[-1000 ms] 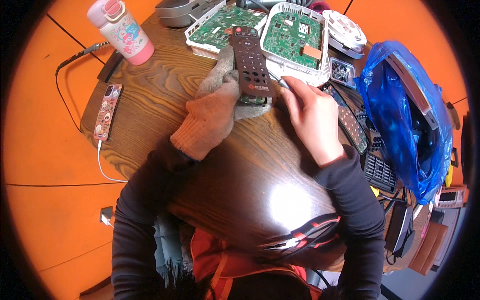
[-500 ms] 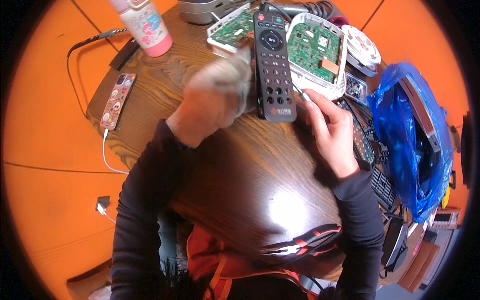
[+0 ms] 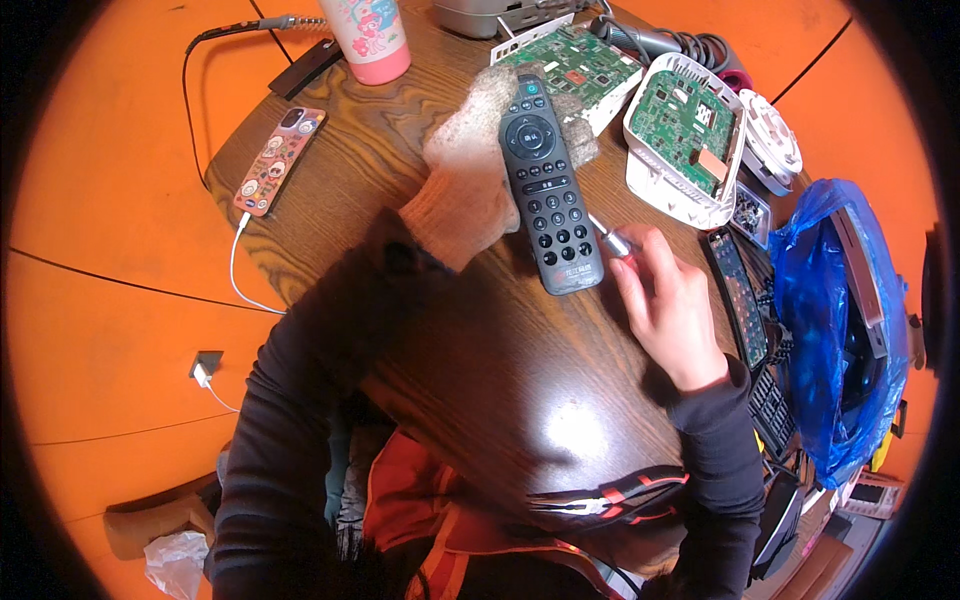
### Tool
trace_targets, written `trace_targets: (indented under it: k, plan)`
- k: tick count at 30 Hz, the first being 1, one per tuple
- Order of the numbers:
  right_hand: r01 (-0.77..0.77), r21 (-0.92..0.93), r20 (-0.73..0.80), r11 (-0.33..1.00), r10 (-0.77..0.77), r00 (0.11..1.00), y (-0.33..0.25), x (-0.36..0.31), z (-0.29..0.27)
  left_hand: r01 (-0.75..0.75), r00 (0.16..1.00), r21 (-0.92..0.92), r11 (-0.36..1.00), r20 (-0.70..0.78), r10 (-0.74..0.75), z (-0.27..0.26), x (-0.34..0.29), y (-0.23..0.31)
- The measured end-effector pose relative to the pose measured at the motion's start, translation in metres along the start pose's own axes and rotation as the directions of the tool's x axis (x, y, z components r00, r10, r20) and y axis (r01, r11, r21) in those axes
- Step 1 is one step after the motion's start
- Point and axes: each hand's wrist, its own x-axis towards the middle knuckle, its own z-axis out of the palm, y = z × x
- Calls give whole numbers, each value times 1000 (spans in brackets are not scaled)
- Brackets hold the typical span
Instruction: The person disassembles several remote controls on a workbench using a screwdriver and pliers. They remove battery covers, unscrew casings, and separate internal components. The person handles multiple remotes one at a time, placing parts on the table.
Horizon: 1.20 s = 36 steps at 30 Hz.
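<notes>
My left hand (image 3: pixel 468 140), in a pale knitted glove, is closed around a black remote control (image 3: pixel 548 190). Its gloved fingers show past the remote's upper right edge, and the buttons face up. Bare, my right hand (image 3: pixel 675 310) pinches a slim silver metal tool (image 3: pixel 613 240) that looks like a small screwdriver. The tool's thin end points at the remote's right side; whether it touches cannot be told. Past the remote lie a green circuit board (image 3: pixel 585 68) and an opened white casing with another green board (image 3: pixel 680 125).
A phone (image 3: pixel 280 165) on a cable and a pink-based bottle (image 3: pixel 375 45) stand left. At right are a small parts tray (image 3: pixel 750 212), another remote (image 3: pixel 735 300) and a blue plastic bag (image 3: pixel 815 300). Red-and-black pliers (image 3: pixel 610 500) lie at the near edge.
My view has turned, so the table things sit farther right and lower. The remote appears lower in view, and my gloved fingers now show beyond its right edge. Both hands keep their holds.
</notes>
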Motion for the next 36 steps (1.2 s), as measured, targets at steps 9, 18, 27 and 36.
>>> trace_targets:
  k: [9,18,27,36]
  plan:
    - [-552,632,427,544,350,834,-8,-3,-6,2,966,-272,962,-248,-72,-6,15,-8]
    - [-455,406,186,793,416,890,-21,-13,8,-129,983,642,756,-18,183,2,1,-6]
    - [-421,407,64,810,435,898,-17,-8,5,57,998,2,998,11,-57,-8,3,-23]
    - [-456,595,159,662,459,874,-7,-8,7,157,957,-498,853,291,-6,-1,0,-11]
